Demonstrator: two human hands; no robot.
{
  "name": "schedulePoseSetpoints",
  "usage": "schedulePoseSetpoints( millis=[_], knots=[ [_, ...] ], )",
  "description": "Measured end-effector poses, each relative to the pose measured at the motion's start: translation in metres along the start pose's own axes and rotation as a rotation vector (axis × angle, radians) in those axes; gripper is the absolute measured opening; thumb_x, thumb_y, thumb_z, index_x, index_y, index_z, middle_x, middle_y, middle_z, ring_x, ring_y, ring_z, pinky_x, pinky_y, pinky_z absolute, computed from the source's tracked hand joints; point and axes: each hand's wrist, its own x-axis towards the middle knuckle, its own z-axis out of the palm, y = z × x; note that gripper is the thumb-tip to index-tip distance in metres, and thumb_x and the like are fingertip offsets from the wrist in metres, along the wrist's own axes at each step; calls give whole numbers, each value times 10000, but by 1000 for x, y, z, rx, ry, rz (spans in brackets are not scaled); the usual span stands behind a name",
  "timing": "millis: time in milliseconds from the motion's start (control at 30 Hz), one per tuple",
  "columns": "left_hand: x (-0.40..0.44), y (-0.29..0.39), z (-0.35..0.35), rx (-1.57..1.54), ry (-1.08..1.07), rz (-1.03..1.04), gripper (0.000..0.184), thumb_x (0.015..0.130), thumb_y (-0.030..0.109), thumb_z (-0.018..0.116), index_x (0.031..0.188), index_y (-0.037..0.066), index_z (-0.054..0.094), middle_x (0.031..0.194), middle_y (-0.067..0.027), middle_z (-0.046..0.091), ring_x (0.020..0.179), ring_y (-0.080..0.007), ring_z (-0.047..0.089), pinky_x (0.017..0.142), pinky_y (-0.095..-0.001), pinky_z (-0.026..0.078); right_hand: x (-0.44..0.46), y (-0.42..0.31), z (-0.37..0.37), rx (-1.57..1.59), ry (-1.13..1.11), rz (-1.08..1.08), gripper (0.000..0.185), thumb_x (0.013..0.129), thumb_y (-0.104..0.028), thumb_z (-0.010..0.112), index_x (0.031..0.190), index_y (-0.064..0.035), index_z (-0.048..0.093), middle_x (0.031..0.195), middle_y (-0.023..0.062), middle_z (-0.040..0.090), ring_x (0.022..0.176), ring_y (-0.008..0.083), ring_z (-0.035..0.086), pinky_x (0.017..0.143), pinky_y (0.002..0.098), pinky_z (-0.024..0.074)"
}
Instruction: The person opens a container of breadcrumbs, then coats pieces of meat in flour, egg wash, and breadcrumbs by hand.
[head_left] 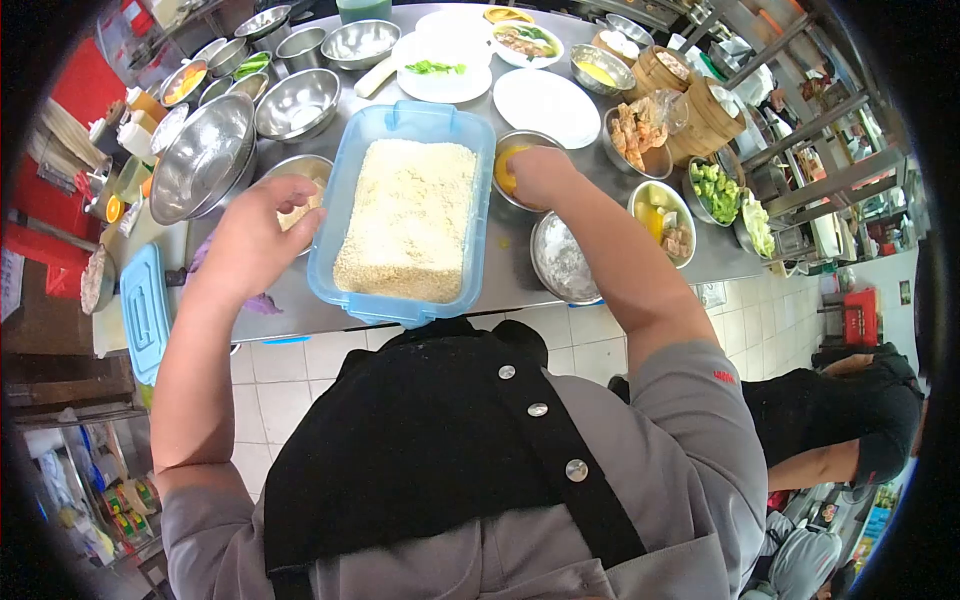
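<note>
A blue plastic tub (pixel 323 250) full of pale breadcrumbs (pixel 412 215) sits at the table's near edge, between my hands. To its left, my left hand (pixel 262 232) hovers over a metal bowl (pixel 313 166) with pale contents, mostly covered by the hand. Its fingers are curved, with the thumb apart, and nothing shows in them. On the tub's right, my right hand (pixel 545 177) reaches down into a metal bowl of yellow liquid (pixel 507 168) that looks like beaten egg. Its fingers are bent together, and their tips are hidden. Nearer me stands a bowl of white powder (pixel 566 262).
Metal bowls (pixel 298 104) crowd the left, with a blue lid (pixel 146 312) at the edge. Behind the tub are white plates (pixel 547 106). At right stand a bowl of shrimp (pixel 637 137), broccoli (pixel 715 192) and bamboo steamers (pixel 705 120). Another person (pixel 840 415) is at lower right.
</note>
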Motion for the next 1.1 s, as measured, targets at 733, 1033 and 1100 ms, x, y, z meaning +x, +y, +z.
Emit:
schedulePoseSetpoints(
  millis=[733, 1033, 1100],
  knots=[
    [22, 37, 48, -9, -302, 147, 506, 912, 339, 684, 1306, 35, 592, 1272, -239, 628, 1178, -325, 620, 1009, -420, 483, 4, 61, 7, 477, 163, 176, 309, 761, -202, 715, 1036, -66, 676, 957, 112, 713, 876, 249, 684, 800, 368, 543],
    [47, 49, 117, 400, -498, 208, 702, 867, 341, 691, 1443, 19, 450, 1333, -308, 550, 1260, -420, 539, 1086, -453, 433, -27, 40, -39, 320, 169, 257, 333, 830, -211, 629, 1141, -95, 656, 1120, 138, 708, 1070, 315, 672, 901, 434, 534],
    [65, 39, 123, 396, -553, 218, 664, 866, 327, 676, 1403, -15, 488, 1277, -303, 590, 1208, -416, 577, 1051, -452, 460, -30, 45, -53, 329, 212, 218, 329, 823, -224, 640, 1125, -94, 661, 1104, 141, 711, 1055, 318, 674, 893, 432, 534]
  ],
)
